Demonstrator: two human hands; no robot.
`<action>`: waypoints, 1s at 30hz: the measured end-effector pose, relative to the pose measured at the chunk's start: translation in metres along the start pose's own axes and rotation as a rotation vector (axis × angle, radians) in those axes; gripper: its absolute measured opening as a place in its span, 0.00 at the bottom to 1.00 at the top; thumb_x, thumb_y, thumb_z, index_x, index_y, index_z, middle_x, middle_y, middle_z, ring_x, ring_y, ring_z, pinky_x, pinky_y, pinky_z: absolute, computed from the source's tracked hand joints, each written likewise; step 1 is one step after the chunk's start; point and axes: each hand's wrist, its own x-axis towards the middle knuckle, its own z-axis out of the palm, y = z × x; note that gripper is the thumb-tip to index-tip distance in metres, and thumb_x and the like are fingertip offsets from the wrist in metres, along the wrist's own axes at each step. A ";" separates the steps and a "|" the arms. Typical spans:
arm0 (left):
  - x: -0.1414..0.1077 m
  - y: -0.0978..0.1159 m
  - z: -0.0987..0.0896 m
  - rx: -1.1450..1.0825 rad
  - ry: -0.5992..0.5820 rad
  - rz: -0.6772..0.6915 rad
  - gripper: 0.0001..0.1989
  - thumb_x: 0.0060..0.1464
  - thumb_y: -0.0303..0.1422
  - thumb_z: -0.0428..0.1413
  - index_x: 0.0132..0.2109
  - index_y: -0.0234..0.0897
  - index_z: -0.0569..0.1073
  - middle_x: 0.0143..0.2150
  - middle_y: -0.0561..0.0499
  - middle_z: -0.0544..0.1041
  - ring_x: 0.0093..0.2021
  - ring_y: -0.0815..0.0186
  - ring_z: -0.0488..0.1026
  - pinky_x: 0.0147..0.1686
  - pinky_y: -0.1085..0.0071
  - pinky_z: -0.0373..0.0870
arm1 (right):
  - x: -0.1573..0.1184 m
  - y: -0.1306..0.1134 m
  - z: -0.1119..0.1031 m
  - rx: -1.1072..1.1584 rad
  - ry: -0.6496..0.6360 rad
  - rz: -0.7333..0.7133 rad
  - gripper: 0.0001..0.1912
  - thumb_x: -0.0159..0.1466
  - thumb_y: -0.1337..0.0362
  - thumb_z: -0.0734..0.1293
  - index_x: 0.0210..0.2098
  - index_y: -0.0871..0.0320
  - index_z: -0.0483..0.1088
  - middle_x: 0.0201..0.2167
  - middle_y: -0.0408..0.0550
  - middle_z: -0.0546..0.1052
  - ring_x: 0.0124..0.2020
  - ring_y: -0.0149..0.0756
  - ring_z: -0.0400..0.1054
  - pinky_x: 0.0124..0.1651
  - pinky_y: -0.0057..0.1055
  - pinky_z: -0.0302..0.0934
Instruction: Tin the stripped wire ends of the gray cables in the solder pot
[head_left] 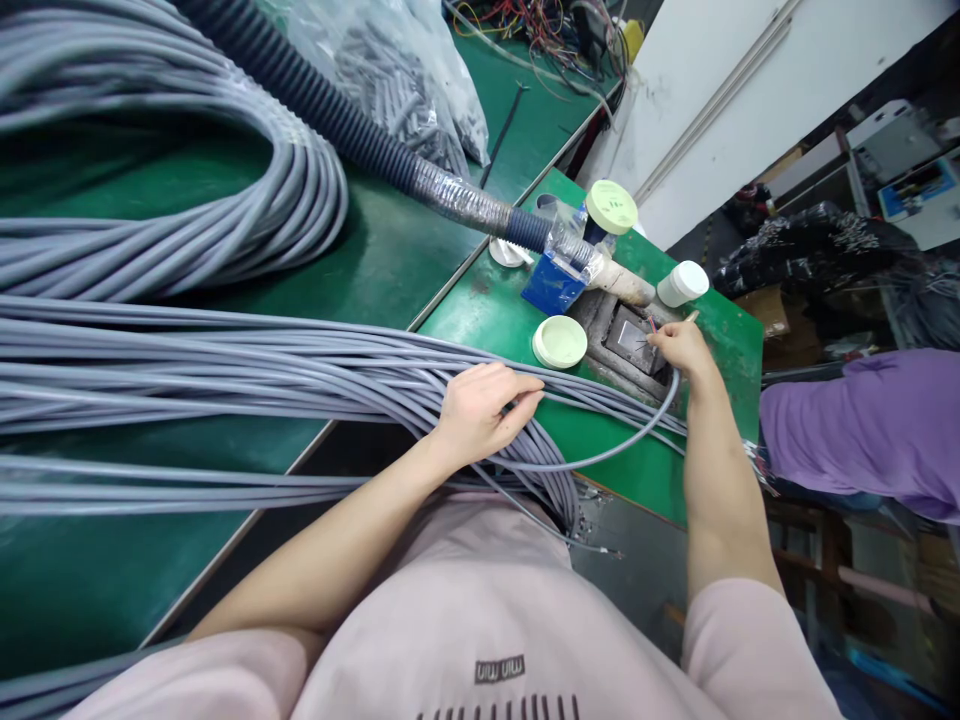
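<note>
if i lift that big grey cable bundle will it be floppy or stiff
The grey cable bundle will probably feel heavy and floppy, since its strands droop off the green bench. A single cable looks springier: it holds an open curve near the right hand. The smooth sheaths may slide apart.

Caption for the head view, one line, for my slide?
Left hand rests on grey cables; right hand holds a cable end over a green workbench.
</note>
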 end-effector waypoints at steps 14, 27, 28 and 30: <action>0.000 0.000 0.001 0.014 -0.017 -0.021 0.05 0.59 0.31 0.55 0.40 0.37 0.76 0.31 0.51 0.80 0.27 0.69 0.71 0.32 0.70 0.64 | -0.030 -0.009 -0.018 0.214 0.072 -0.052 0.16 0.55 0.57 0.67 0.17 0.59 0.63 0.14 0.38 0.59 0.19 0.26 0.52 0.24 0.28 0.45; -0.004 0.032 0.024 -0.789 0.073 -0.562 0.11 0.53 0.36 0.63 0.42 0.36 0.78 0.33 0.49 0.78 0.32 0.69 0.73 0.33 0.71 0.70 | -0.176 -0.094 0.000 1.249 -0.099 -0.172 0.16 0.59 0.57 0.71 0.22 0.57 0.64 0.12 0.36 0.62 0.14 0.24 0.53 0.19 0.25 0.45; -0.005 0.037 0.030 -0.916 0.051 -0.617 0.14 0.50 0.37 0.65 0.44 0.36 0.77 0.34 0.49 0.79 0.34 0.68 0.74 0.35 0.71 0.71 | -0.182 -0.100 0.004 1.292 -0.123 -0.176 0.16 0.59 0.56 0.71 0.22 0.57 0.64 0.13 0.36 0.63 0.14 0.24 0.53 0.19 0.25 0.45; -0.006 0.044 0.042 -1.119 0.042 -0.683 0.18 0.46 0.36 0.67 0.46 0.38 0.76 0.36 0.50 0.79 0.36 0.68 0.75 0.37 0.72 0.71 | -0.191 -0.112 0.012 1.342 -0.155 -0.187 0.15 0.59 0.56 0.71 0.23 0.57 0.65 0.13 0.36 0.63 0.14 0.24 0.53 0.19 0.25 0.46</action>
